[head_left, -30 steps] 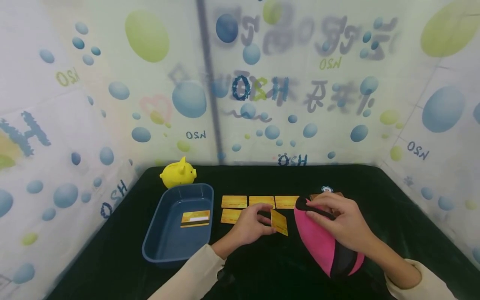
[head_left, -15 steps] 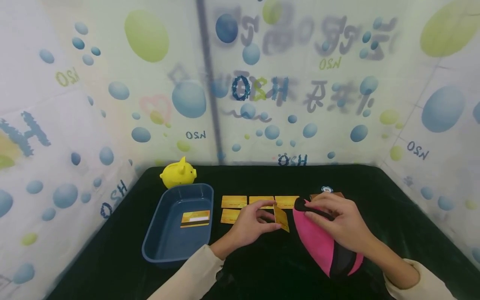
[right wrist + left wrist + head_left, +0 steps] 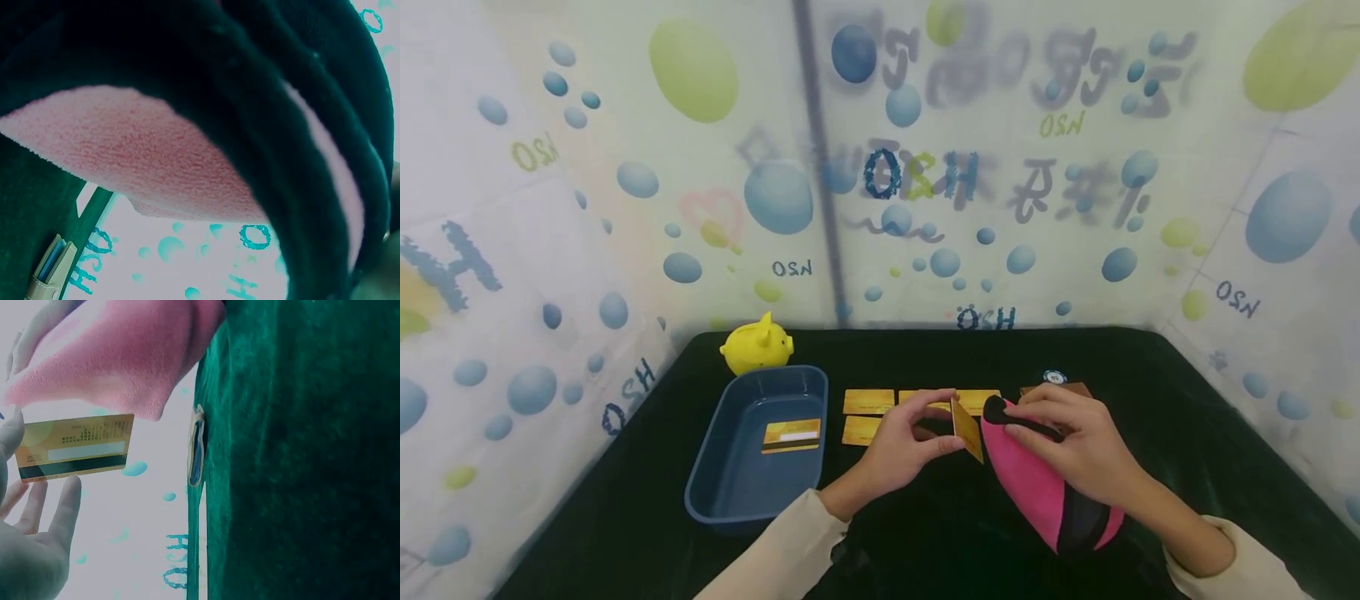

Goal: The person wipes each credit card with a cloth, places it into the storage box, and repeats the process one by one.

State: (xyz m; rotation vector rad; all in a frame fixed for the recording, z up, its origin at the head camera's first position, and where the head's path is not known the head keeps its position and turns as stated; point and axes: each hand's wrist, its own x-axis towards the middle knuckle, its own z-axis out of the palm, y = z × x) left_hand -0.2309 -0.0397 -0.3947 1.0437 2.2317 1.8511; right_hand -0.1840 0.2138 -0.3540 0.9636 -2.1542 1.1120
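Observation:
A gold bank card (image 3: 967, 429) stands tilted in my left hand (image 3: 898, 446), pinched by its edges between thumb and fingers. The left wrist view shows the card's back (image 3: 75, 447), with a dark stripe and a white strip. In my right hand (image 3: 1086, 437) hangs a pink and black fuzzy cloth (image 3: 1026, 479), gripped near its black upper edge. The cloth's left tip is close beside the card; whether they touch I cannot tell. Most of the right wrist view is filled by the cloth (image 3: 144, 144), and the gripping fingers are hidden there.
At left a blue tray (image 3: 737, 479) holds one striped card (image 3: 792, 436). A yellow piggy bank (image 3: 754, 348) stands behind it. Several gold cards (image 3: 868, 402) lie in rows behind my left hand. A brown wallet (image 3: 1078, 388) and a poker chip (image 3: 1055, 377) are behind my right hand.
My left hand has moved slightly right and up with the card, turning it a little. The cloth in my right hand has shifted slightly left, toward the card.

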